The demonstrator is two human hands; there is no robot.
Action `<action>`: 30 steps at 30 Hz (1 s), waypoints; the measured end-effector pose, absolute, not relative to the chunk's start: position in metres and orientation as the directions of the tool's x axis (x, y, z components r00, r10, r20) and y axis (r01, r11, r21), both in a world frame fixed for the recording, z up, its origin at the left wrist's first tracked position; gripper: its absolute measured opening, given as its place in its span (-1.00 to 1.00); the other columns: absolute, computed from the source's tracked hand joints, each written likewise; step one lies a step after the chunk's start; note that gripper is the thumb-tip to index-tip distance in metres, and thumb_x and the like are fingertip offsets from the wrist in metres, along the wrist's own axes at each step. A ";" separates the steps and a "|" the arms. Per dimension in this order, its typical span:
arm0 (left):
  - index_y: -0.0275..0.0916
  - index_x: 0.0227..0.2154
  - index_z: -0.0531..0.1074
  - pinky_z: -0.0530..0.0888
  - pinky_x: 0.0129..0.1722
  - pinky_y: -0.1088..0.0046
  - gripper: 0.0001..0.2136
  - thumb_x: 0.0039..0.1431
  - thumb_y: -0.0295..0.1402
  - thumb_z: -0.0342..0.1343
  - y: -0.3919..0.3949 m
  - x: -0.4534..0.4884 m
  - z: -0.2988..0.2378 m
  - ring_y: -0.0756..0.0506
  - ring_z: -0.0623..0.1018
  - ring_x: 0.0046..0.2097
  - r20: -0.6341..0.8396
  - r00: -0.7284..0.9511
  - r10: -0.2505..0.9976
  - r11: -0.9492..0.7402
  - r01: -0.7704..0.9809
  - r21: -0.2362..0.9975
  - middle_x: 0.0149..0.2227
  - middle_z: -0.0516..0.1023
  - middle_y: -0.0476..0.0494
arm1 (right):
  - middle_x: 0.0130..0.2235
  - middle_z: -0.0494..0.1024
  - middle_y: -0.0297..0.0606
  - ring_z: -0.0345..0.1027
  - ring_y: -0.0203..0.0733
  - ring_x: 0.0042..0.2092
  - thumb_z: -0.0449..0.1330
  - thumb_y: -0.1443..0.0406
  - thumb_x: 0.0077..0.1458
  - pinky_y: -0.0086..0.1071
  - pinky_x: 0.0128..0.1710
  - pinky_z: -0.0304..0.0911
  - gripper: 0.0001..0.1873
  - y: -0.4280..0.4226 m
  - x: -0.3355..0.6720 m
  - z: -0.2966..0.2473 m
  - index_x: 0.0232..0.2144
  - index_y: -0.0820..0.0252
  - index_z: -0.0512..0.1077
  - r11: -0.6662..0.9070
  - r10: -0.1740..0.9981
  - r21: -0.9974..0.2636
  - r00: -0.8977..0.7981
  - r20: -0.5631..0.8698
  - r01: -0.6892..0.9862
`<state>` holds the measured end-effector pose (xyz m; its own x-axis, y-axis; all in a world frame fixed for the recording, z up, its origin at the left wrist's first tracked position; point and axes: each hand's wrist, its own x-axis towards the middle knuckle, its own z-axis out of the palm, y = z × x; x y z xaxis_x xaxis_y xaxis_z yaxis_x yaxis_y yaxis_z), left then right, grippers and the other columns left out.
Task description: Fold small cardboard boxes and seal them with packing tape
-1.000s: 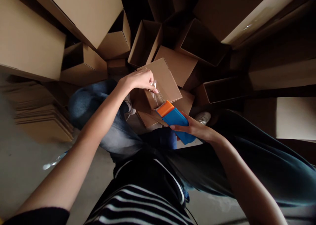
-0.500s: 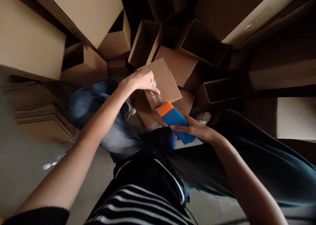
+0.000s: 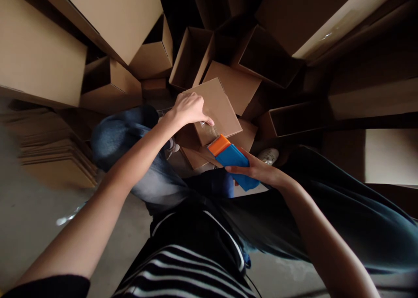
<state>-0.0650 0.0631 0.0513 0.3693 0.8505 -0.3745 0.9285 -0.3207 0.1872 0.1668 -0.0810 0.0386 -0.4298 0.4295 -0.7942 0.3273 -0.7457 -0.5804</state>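
A small cardboard box (image 3: 218,104) sits between my knees, with a strip of clear tape (image 3: 209,133) on its near side. My left hand (image 3: 190,109) lies over the box's left edge, fingers curled round and thumb pressed down on the tape; the fingertips are hidden. In my right hand (image 3: 253,169) is a blue and orange tape dispenser (image 3: 235,159). Its orange end points at the box's near edge, where the tape strip meets it.
Open cardboard boxes (image 3: 192,56) crowd the far side, with larger boxes (image 3: 114,19) at the upper left. Flattened cardboard (image 3: 58,158) is stacked on the floor at left, and a clear plastic item (image 3: 70,215) lies near it. A pale box (image 3: 390,156) stands at right.
My left hand has shifted slightly right and down on the box, and the loose loop of tape by its thumb now shows less. The tape dispenser has barely moved.
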 end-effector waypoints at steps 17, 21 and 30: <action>-0.46 -0.02 0.52 0.30 0.10 0.10 -0.16 -0.15 0.24 0.30 0.061 -0.069 0.037 -0.47 0.43 0.13 -0.347 0.310 0.885 -0.267 0.949 0.166 -0.06 0.57 -0.51 | -0.26 0.52 -0.31 0.47 -0.19 -0.34 0.39 -0.09 -0.07 -0.34 -0.43 0.45 -0.28 -0.082 0.158 0.032 0.06 0.00 0.28 -0.693 0.500 -0.600 -0.333 -0.800 0.400; -0.45 0.00 0.51 0.28 0.11 0.06 -0.13 -0.12 0.30 0.23 0.061 -0.073 0.034 -0.48 0.44 0.13 -0.328 0.302 0.895 -0.262 0.952 0.160 -0.05 0.57 -0.51 | -0.30 0.52 -0.33 0.47 -0.19 -0.37 0.38 -0.12 -0.08 -0.35 -0.46 0.43 -0.23 -0.082 0.152 0.031 0.09 0.01 0.26 -0.686 0.514 -0.591 -0.293 -0.806 0.424; -0.43 0.12 0.41 0.18 0.19 0.00 -0.11 0.05 0.34 0.04 0.047 -0.075 0.029 -0.52 0.35 0.21 -0.258 0.300 0.918 -0.268 0.951 0.154 0.10 0.47 -0.52 | -0.30 0.50 -0.35 0.46 -0.19 -0.38 0.37 -0.10 -0.07 -0.33 -0.46 0.44 -0.24 -0.081 0.150 0.029 0.10 0.00 0.24 -0.676 0.523 -0.605 -0.304 -0.796 0.421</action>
<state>-0.0751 0.0470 0.0288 0.3002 0.9184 -0.2578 0.9511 -0.2676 0.1542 0.1502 -0.0808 0.0292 -0.3036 0.5234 -0.7962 0.4209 -0.6760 -0.6049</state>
